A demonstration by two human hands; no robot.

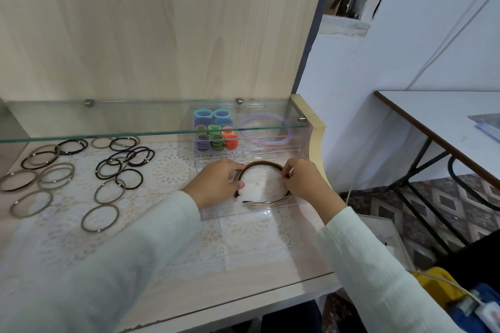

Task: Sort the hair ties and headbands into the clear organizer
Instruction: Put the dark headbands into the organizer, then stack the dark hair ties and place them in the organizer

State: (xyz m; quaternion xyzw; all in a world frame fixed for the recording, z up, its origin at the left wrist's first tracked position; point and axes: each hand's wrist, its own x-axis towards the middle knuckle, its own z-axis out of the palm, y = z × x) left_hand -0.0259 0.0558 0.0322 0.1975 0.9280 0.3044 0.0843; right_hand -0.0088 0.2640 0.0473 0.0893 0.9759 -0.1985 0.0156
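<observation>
Tight ahead, open behind
Glass shelf overhangs beyond the fingers; organizer walls apparently flank them; lace mat wristward gives room

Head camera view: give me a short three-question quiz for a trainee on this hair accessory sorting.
1. True or false: the left hand and right hand both grip the brown headbands at the clear organizer.
2. Where do the loose hair ties lie? A inside the organizer; B on the lace mat; C in the left hand.
3. Fill in: the lilac headbands sit in the organizer's rear ____ compartment.
Key: 1 true; 2 B; 3 right.
</observation>
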